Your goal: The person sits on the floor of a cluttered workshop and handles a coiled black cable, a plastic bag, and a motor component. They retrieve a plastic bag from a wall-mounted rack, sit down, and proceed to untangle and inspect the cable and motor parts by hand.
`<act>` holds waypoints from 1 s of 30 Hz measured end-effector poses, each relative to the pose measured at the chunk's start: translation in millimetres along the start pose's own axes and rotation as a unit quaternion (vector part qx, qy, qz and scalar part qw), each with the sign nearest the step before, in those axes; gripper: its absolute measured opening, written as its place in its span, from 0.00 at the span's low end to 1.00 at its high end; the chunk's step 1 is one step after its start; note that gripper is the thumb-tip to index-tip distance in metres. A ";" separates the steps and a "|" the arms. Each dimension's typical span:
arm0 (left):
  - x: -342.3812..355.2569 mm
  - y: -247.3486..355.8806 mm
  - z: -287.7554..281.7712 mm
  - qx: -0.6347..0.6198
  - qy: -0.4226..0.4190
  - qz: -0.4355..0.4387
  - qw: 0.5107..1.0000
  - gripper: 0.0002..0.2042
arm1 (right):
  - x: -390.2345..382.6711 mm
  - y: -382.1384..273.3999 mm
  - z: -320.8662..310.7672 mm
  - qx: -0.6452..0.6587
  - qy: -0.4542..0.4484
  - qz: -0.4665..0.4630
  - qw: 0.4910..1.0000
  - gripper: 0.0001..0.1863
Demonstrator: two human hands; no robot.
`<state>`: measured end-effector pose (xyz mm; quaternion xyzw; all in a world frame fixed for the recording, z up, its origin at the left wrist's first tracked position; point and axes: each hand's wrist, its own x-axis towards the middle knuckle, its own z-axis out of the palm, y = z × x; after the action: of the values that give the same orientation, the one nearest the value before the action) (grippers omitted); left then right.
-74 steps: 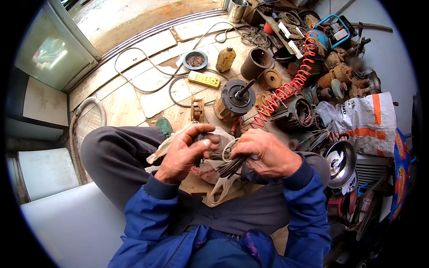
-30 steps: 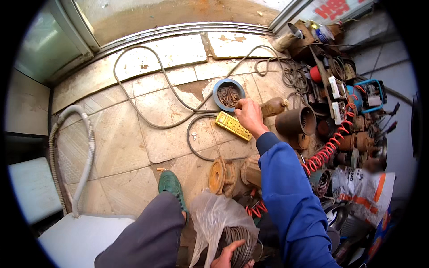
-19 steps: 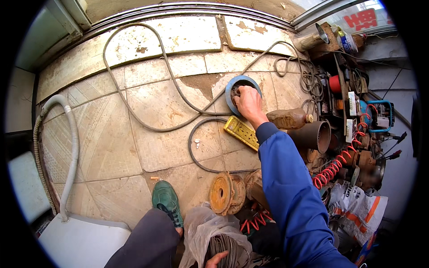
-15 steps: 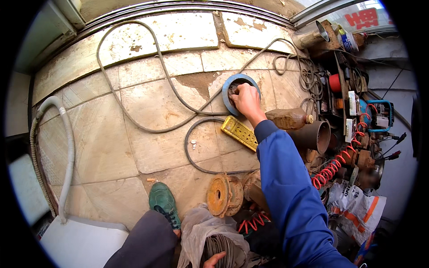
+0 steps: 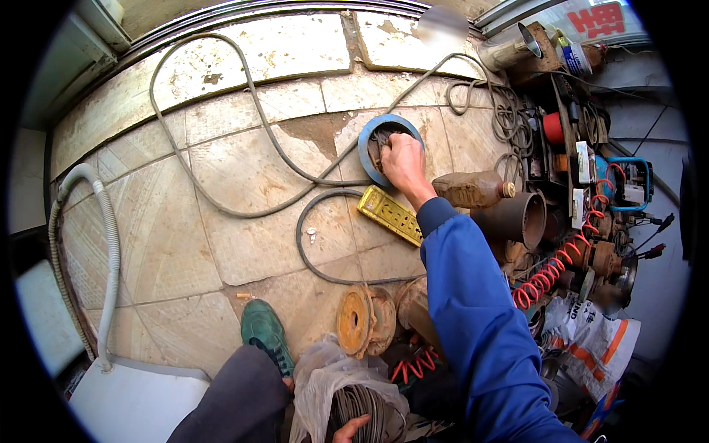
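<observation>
My right hand (image 5: 403,164) reaches into a round blue container (image 5: 367,159) on the tiled floor. Its fingers are bent and pressed together among dark, thin metal-looking pieces (image 5: 382,138). The fingertips are hidden, so what they grip I cannot make out. At the lower edge, part of my left hand (image 5: 350,430) shows beside a coil of dark wire (image 5: 362,407) in a whitish plastic bag (image 5: 314,384). Most of the left fingers are out of sight. A yellow power strip (image 5: 389,214) lies just below the container, under my right wrist.
A brown-stained bottle (image 5: 473,190) and a rusty pipe piece (image 5: 526,221) lie right of my forearm. Rusty wheel-like spools (image 5: 356,321) stand near my green shoe (image 5: 266,336). A dark cable (image 5: 255,214) loops over the tiles. Tools and a red coiled hose (image 5: 546,279) crowd the right side.
The right hand has shifted slightly within the container, and more of the dark pieces show beside it. The whole view has moved a little. A blurred pale patch appears at the top.
</observation>
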<state>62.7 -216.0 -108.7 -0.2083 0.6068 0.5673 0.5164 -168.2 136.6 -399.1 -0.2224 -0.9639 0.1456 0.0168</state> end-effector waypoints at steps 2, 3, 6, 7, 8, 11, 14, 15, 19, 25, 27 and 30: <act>-5.0 -0.6 2.6 -0.029 -0.007 -0.015 0.999 0.31 | 1.0 -5.9 -15.7 0.002 0.001 0.029 1.000 0.11; -8.4 -1.4 4.0 -0.043 -0.011 -0.023 0.999 0.31 | 1.1 -9.6 -25.3 0.015 0.018 0.046 0.999 0.12; -18.0 -10.3 5.7 -0.004 -0.017 0.034 0.999 0.31 | 4.1 -18.6 -59.7 0.058 0.065 0.073 0.993 0.14; -22.3 -12.2 7.6 -0.003 -0.013 0.034 0.999 0.31 | 2.6 -19.5 -74.3 0.079 0.089 0.081 0.990 0.15; -27.6 -12.5 10.7 -0.001 -0.009 0.032 0.999 0.31 | 0.6 -23.0 -90.8 0.090 0.105 0.075 0.987 0.15; -46.4 -30.8 14.7 0.033 -0.003 0.102 0.994 0.31 | -22.8 -43.5 -151.1 0.168 0.147 0.040 0.974 0.14; -66.7 -50.3 15.1 0.090 0.014 0.218 0.972 0.32 | -76.1 -69.1 -211.8 0.200 0.201 -0.065 0.957 0.12; -75.2 -54.5 14.2 0.127 0.018 0.257 0.958 0.32 | -103.3 -74.4 -235.7 0.225 0.187 -0.100 0.951 0.12; -95.1 -66.1 23.6 -0.039 0.003 0.242 0.970 0.33 | -226.6 -77.9 -300.6 0.311 0.199 -0.070 0.927 0.10; -122.2 -51.2 18.6 -0.069 0.066 0.381 0.920 0.32 | -412.4 -57.9 -357.1 0.461 0.140 0.161 0.862 0.06; -135.1 -47.4 16.0 -0.088 0.050 0.443 0.891 0.30 | -459.5 -49.9 -354.2 0.527 0.145 0.204 0.812 0.07; -160.3 -29.6 16.8 -0.093 0.023 0.484 0.870 0.29 | -504.1 -46.8 -329.8 0.624 0.146 0.216 0.737 0.08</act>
<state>155.0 -262.2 18.6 0.0518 0.5877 0.7950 0.1414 297.9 -32.1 -53.6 -0.3829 -0.5685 0.6800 0.2604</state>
